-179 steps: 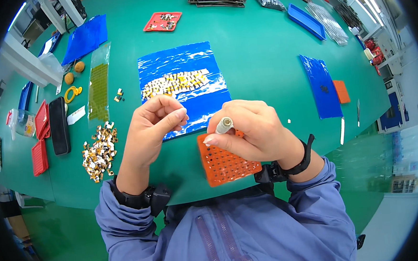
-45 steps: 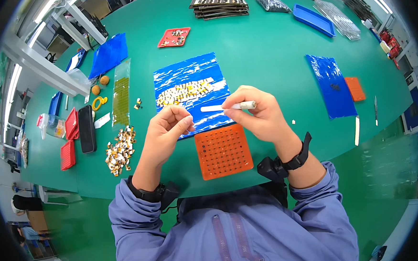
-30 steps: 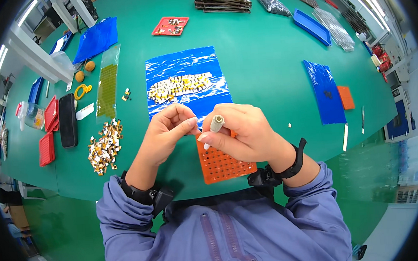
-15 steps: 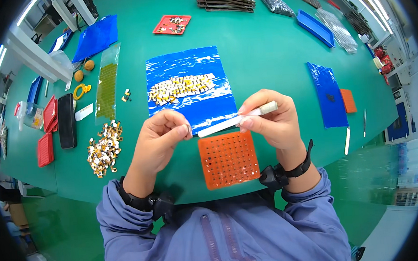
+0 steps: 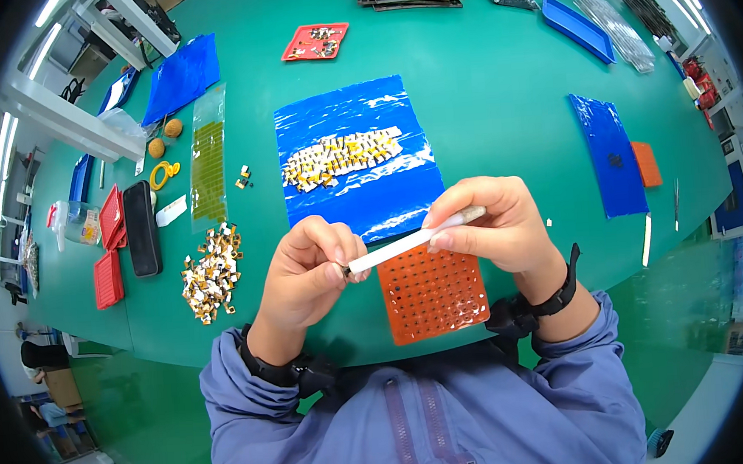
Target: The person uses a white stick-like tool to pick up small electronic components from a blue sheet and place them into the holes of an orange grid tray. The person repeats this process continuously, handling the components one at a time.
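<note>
My right hand (image 5: 503, 228) grips a flat white stick (image 5: 390, 252) between thumb and fingers near its wrapped, yellowish end. At the stick's other end, my left hand (image 5: 310, 265) pinches a tiny dark part (image 5: 347, 271), too small to make out. The stick's tip meets that part or lies just beside it. Under the stick lies an orange tray (image 5: 391, 320) with rows of small dark pieces and a few white bits. Beyond my hands, a blue film sheet (image 5: 338, 106) carries many white-and-yellow small parts (image 5: 341, 159) laid close together.
Left of my left hand is a loose pile of white-and-brown parts (image 5: 211, 274). Farther left lie a black case (image 5: 142, 229), red trays (image 5: 108, 280) and yellow scissors (image 5: 162, 173). A small red tray (image 5: 316, 41) sits at the back; another blue sheet (image 5: 609, 154) and tweezers (image 5: 677, 205) lie right.
The stick's free end has come to my left fingertips, and both hands have moved slightly nearer. The whole view has shifted a little, so the table things appear farther right.
</note>
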Motion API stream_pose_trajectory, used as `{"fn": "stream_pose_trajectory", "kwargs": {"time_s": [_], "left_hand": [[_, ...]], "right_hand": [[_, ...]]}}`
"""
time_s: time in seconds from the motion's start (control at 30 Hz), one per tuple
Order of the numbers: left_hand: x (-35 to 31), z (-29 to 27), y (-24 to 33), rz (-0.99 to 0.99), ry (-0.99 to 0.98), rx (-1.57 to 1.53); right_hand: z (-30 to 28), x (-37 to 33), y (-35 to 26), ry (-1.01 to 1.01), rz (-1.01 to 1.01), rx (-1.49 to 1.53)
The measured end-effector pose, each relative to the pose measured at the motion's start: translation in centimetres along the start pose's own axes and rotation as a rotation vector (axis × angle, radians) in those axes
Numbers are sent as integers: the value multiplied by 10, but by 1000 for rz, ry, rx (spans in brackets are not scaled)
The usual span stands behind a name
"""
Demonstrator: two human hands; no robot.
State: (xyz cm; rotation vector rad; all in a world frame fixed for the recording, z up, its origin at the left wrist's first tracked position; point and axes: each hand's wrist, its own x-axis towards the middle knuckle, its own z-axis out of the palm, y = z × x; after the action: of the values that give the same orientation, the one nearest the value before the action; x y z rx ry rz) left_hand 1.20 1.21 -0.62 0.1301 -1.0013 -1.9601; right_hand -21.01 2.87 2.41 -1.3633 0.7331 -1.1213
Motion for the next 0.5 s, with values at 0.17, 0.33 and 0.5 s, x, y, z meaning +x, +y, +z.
{"fn": "stream_pose_trajectory", "kwargs": {"time_s": [0.17, 0.33, 0.5], "left_hand": [[0, 1, 0, -1, 11, 40], [1, 4, 3, -14, 18, 175], [-3, 3, 3, 20, 19, 79]], "right_hand": [[-2, 0, -4, 0, 89, -47], [5, 4, 1, 35, -200, -297], [1, 5, -3, -58, -277, -458]]}}
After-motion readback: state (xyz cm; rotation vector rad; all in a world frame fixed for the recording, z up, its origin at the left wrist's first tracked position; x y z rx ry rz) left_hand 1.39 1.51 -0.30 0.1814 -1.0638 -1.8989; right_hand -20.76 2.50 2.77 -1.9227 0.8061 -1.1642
